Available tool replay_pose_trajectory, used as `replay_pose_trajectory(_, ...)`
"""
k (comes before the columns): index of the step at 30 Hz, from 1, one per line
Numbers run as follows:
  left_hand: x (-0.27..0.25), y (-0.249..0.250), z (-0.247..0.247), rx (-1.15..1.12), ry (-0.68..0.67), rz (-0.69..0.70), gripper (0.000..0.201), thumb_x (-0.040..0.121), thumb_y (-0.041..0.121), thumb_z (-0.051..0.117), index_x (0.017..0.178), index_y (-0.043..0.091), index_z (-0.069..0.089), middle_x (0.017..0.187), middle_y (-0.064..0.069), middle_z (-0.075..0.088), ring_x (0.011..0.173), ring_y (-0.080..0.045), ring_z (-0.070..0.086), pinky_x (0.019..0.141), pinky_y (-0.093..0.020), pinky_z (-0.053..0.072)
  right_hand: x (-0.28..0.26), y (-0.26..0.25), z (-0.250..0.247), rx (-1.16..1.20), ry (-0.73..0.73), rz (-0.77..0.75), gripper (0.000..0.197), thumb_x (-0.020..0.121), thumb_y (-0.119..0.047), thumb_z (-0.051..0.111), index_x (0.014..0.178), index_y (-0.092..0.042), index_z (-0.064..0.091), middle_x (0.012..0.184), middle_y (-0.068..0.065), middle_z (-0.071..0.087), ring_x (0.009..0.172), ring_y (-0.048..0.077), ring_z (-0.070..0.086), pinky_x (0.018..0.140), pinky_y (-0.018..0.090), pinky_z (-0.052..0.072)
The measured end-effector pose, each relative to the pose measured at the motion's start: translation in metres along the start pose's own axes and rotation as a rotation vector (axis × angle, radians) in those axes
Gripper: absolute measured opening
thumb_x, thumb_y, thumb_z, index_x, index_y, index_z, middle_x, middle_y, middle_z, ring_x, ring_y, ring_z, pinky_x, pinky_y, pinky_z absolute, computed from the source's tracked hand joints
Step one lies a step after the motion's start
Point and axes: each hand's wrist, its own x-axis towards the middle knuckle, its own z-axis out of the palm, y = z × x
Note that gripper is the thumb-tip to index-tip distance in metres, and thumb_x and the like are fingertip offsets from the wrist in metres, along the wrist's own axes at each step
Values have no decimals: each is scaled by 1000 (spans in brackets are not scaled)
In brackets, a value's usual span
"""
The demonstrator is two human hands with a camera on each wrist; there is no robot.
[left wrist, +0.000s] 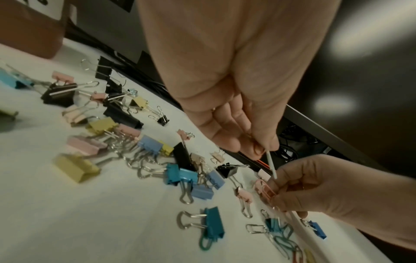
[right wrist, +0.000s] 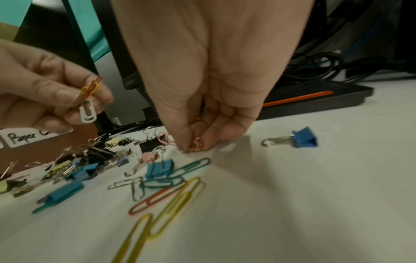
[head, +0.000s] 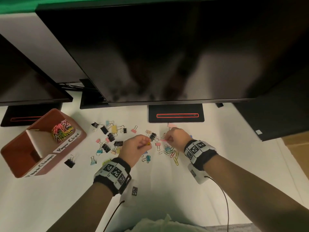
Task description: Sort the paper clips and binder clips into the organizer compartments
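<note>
The brown organizer [head: 20,158] stands at the left; its far compartment, labelled "Paper Clips", holds a heap of coloured paper clips [head: 62,131]. The near compartment's inside looks dark. Binder clips [head: 108,138] of several colours lie scattered mid-table, and loose paper clips [head: 173,155] lie near my right wrist. My left hand [head: 148,144] is raised and pinches a small bunch of paper clips [right wrist: 89,99], yellow, orange and white. My right hand [right wrist: 193,146] is down at the cloth, its fingertips pinching a pink paper clip [right wrist: 195,144].
A large dark monitor [head: 167,56] overhangs the back of the table, its stand base [head: 176,114] just beyond my right hand. A second monitor [head: 25,81] is at the left. A blue binder clip [right wrist: 302,139] lies alone right of my right hand.
</note>
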Motion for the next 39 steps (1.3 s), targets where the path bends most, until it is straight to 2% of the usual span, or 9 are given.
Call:
replay_pose_trajectory(3, 1, -1, 0, -58, -70, -19, 21, 76, 11, 73, 89, 26, 66, 86, 5, 69, 91, -15, 68, 87, -39, 55, -13, 13, -9, 18, 45, -36, 18, 89, -19, 59, 104, -14, 68, 108, 4, 61, 96, 18, 56, 85, 20, 42)
replay_pose_trajectory(7, 0, 3, 3, 13, -99, -3, 19, 75, 9, 73, 91, 18, 66, 83, 7, 64, 88, -14, 67, 85, -29, 54, -34, 30, -15, 37, -54, -89, 16, 88, -20, 61, 102, -15, 69, 103, 4, 67, 84, 10, 53, 83, 19, 43)
replay_pose_trajectory(11, -1, 4, 21, 155, -164, 49, 16, 77, 11, 71, 90, 15, 65, 101, 9, 68, 79, -3, 65, 79, -21, 54, -47, 39, -7, 5, -157, -74, 27, 87, -19, 63, 114, -21, 63, 104, 0, 68, 83, 10, 55, 83, 19, 43)
replay_pose_trajectory(16, 5, -3, 46, 432, -163, 84, 35, 82, 17, 67, 116, 13, 62, 97, 0, 64, 83, -9, 57, 84, -22, 48, -47, 33, 4, -7, -145, -70, 42, 84, -19, 66, 124, -21, 56, 105, 2, 69, 91, 16, 60, 90, 29, 48)
replay_pose_trajectory(21, 12, -3, 54, 598, -158, 134, 24, 87, 18, 59, 110, 13, 62, 104, -4, 60, 95, -18, 58, 85, -26, 46, -43, 28, 12, -22, -71, -66, 28, 82, -21, 68, 110, -17, 63, 105, 6, 63, 96, 22, 55, 90, 35, 47)
replay_pose_trajectory(24, 13, -1, 57, 678, -167, 178, 23, 90, 20, 55, 110, 12, 61, 113, -3, 55, 100, -18, 55, 93, -28, 45, -42, 27, 16, -11, -16, -66, 20, 83, -22, 68, 102, -15, 68, 107, 6, 52, 98, 21, 50, 91, 28, 44)
replay_pose_trajectory(27, 15, -2, 59, 732, -180, 176, 24, 91, 21, 53, 111, 9, 60, 116, -4, 52, 102, -19, 55, 97, -30, 45, -42, 25, 16, -45, 0, -103, 18, 86, -20, 64, 101, -13, 69, 109, 5, 55, 101, 22, 50, 90, 27, 43)
replay_pose_trajectory(32, 17, -3, 64, 905, -236, 171, 25, 93, 22, 50, 114, 9, 54, 117, -7, 53, 104, -21, 54, 92, -33, 48, -44, 23, 15, -74, -40, -70, 20, 90, -23, 58, 103, -12, 67, 104, 7, 65, 101, 23, 52, 92, 32, 44)
replay_pose_trajectory(39, 16, -6, 63, 1009, -292, 222, 26, 91, 12, 51, 116, 6, 47, 120, -9, 52, 104, -24, 56, 88, -33, 50, -43, 19, 20, -62, -39, 37, 21, 91, -22, 55, 101, -8, 66, 103, 10, 59, 95, 25, 55, 85, 30, 44)
